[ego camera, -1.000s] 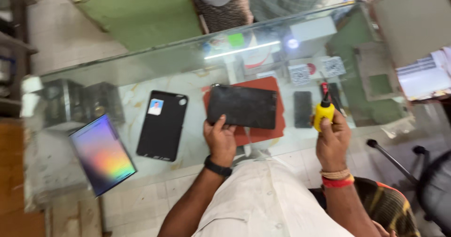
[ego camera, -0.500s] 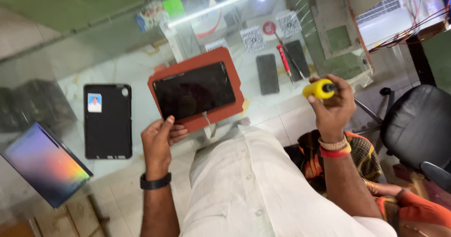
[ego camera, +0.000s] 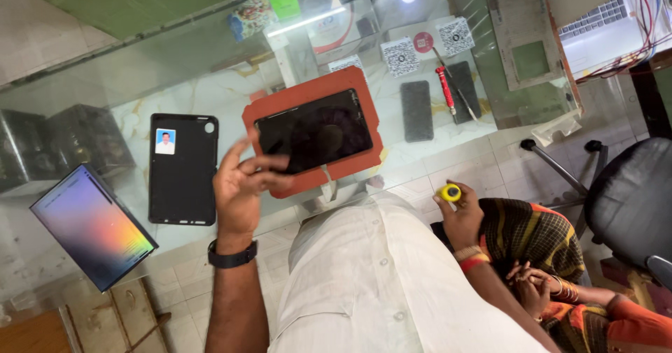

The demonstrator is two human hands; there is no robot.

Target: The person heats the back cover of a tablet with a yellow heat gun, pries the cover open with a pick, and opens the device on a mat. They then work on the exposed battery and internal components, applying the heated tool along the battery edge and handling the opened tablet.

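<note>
A dark tablet (ego camera: 315, 130) lies screen up on an orange-red mat (ego camera: 266, 115) on the glass counter. My left hand (ego camera: 241, 188) hovers over the tablet's near left corner with its fingers spread, holding nothing; a black watch is on that wrist. My right hand (ego camera: 462, 216) is pulled back past the counter's near edge, beside my white shirt, and grips a tool with a yellow round handle (ego camera: 450, 193). Only the handle shows.
A black tablet back cover (ego camera: 183, 178) with a small photo lies left of the mat. A tablet with a lit colourful screen (ego camera: 91, 227) sits at far left. Two dark phones (ego camera: 416, 109), a red screwdriver (ego camera: 446, 88) and printed code cards lie behind. A seated person (ego camera: 546, 269) and a black chair (ego camera: 630, 199) are at right.
My left hand has lifted off the tablet's edge and spread its fingers. My right hand has drawn back from over the counter to my side, still holding the yellow-handled tool.
</note>
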